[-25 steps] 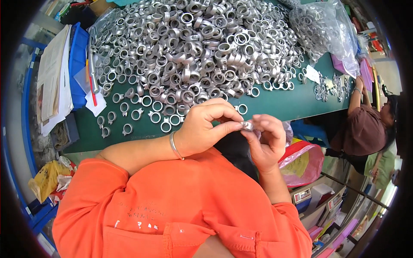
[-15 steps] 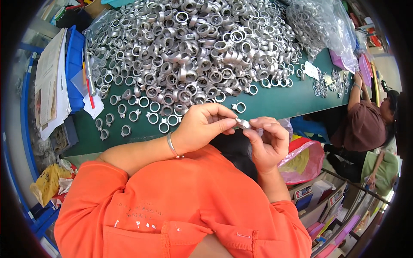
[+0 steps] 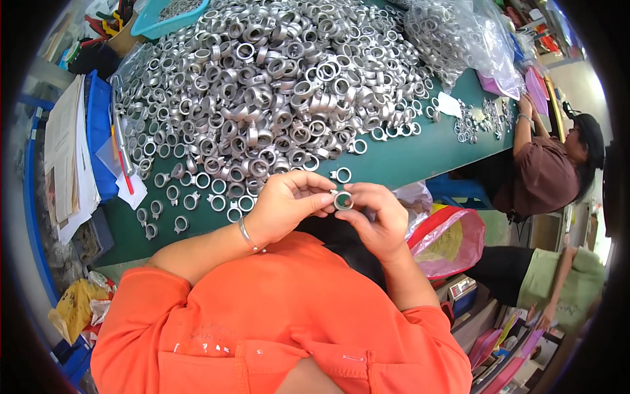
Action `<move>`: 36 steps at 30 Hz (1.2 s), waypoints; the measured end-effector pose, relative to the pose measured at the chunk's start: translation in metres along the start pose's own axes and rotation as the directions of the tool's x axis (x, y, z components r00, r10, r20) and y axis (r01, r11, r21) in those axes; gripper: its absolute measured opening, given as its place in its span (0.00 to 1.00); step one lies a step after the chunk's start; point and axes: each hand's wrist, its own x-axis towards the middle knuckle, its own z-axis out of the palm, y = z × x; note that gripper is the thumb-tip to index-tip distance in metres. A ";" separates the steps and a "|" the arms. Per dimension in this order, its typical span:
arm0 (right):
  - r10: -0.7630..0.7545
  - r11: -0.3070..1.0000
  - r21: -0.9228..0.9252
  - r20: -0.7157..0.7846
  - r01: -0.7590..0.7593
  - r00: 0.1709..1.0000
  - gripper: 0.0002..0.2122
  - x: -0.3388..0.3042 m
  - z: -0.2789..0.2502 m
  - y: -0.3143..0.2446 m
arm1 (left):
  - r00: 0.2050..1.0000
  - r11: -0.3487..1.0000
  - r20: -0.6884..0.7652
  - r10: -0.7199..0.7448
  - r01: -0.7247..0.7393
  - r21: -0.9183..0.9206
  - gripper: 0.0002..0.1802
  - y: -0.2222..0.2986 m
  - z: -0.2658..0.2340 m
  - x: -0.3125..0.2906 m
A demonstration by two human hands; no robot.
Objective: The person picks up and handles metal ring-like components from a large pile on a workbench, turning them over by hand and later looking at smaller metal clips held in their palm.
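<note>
Between my two hands, just over the near table edge, a small silver metal ring (image 3: 342, 200) with a lug faces upward, its hole showing. My left hand (image 3: 293, 200) pinches the lug side with thumb and fingertips. My right hand (image 3: 375, 217) grips the opposite rim between thumb and forefinger. Beyond them a big heap of similar metal rings (image 3: 262, 85) covers much of the green table (image 3: 387, 161). One loose ring (image 3: 341, 175) lies right behind my fingers, and several more are scattered by my left forearm.
A blue tray (image 3: 98, 131) with papers (image 3: 65, 157) stands at the left, beside a red pen (image 3: 128, 184). A turquoise basket (image 3: 167, 18) sits far left. Clear plastic bags (image 3: 489, 46) lie far right. A pink-red bag (image 3: 453, 243) is right of my hand. Two people are at the right, one seated at the table.
The ring has turned from edge-on to face-up between my fingers. My view has shifted, so the heap sits further left. The person in green shows more fully.
</note>
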 end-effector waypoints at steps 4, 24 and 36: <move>0.351 0.878 0.326 0.060 -0.351 0.935 0.14 -0.015 0.007 0.014 | 0.998 0.998 -0.007 0.059 -0.059 -0.013 0.09 -0.002 -0.001 0.001; -0.239 0.968 -0.061 0.092 0.245 0.967 0.10 0.018 0.007 0.002 | 0.988 0.970 0.006 -0.157 0.156 -0.186 0.15 0.013 -0.002 0.013; 0.169 0.901 -0.412 0.041 -0.138 0.985 0.13 0.014 0.006 0.032 | 0.991 0.913 0.066 -0.118 0.135 -0.384 0.18 0.012 -0.006 0.010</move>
